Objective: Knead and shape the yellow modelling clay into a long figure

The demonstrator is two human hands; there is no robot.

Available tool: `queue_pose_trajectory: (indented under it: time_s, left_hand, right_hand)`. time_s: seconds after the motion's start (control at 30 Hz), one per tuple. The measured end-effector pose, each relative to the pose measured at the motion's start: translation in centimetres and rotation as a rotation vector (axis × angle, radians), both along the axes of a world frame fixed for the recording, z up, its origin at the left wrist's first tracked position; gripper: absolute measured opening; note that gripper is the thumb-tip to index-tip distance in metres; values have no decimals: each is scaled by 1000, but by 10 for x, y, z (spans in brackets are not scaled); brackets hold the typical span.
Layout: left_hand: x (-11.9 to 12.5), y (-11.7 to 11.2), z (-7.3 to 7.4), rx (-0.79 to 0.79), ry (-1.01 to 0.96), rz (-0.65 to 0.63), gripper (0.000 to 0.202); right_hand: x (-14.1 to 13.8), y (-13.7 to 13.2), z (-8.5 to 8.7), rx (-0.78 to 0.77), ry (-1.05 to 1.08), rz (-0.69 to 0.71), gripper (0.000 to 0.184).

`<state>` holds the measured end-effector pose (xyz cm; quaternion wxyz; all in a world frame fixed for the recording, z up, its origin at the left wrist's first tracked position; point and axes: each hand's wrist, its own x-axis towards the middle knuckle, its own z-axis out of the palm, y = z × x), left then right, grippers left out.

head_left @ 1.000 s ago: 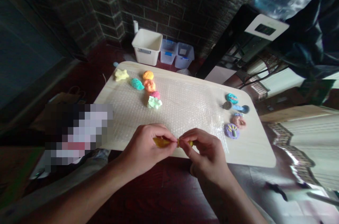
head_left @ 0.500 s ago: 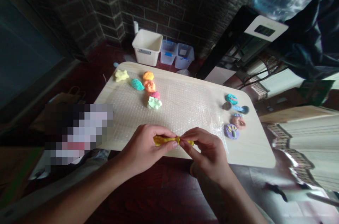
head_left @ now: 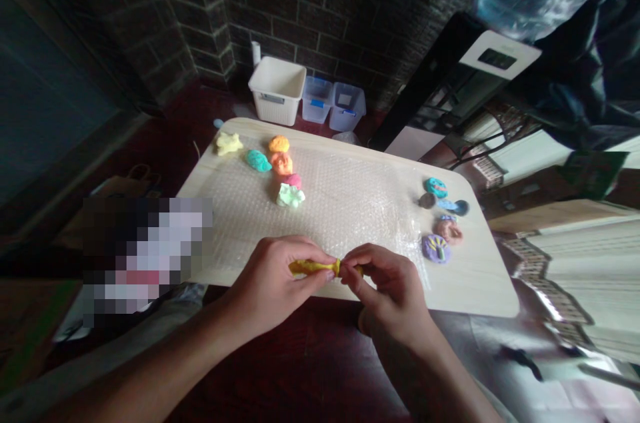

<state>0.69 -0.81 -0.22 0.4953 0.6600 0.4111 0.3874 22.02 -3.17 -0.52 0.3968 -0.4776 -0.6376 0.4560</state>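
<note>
A long strip of yellow modelling clay [head_left: 306, 267] is held above the table's near edge, pinched between both hands. My left hand [head_left: 280, 273] is closed on its left part, thumb below and fingers above. On its right end my right hand [head_left: 387, 283] pinches with thumb and forefinger, hiding most of that end. Beneath the hands lies a sheet of bubble wrap [head_left: 345, 203] on the pale wooden table [head_left: 480, 283]. Beyond the left hand are lumps of clay: pale green [head_left: 291, 195], pink [head_left: 294, 180], orange [head_left: 282, 163], yellow-orange [head_left: 279, 143], teal [head_left: 258, 160] and pale yellow [head_left: 229, 144].
At the table's right side sit a purple clay disc [head_left: 436, 248], a brown clay piece [head_left: 450, 231], a blue and grey piece [head_left: 453, 206] and a teal disc [head_left: 436, 187]. Behind the table stand a white bin [head_left: 277, 90] and two clear boxes [head_left: 347, 108]. A water dispenser [head_left: 493, 58] is at right.
The fingertips have shifted slightly at the pinch point, and the right hand covers more of the clay's right end. The clay stays in both hands; the table pieces have not moved.
</note>
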Motion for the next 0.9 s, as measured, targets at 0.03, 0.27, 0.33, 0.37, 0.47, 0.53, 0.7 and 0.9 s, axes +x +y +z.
queue_pose_trajectory:
  time_s: [0.03,0.27,0.33,0.37,0.47,0.53,0.7,0.9]
  left_hand:
    - [0,0,-1,1,3,-3,13]
    - [-3,3,-3,-155,22,-50,14]
    - [-4,4,-1,-173,46,-104,14]
    - [-5,5,0,-174,60,-138,15]
    - [-5,5,3,-178,59,-182,18]
    - [-5,4,4,-174,43,-143,16]
    - [-5,1,1,-70,61,-66,13]
    - [-5,2,0,-42,91,-71,13]
  right_hand:
    - [0,0,-1,-1,2,1,9]
    - [2,2,3,48,-14,22,5]
    - [3,2,5,67,-11,36,4]
    - [3,2,5,72,-4,40,4]
    - [4,1,5,64,25,25,3]
    - [4,0,4,19,46,6,6]
    - [5,-1,3,-71,47,20,8]
    - [7,0,5,5,5,56,5]
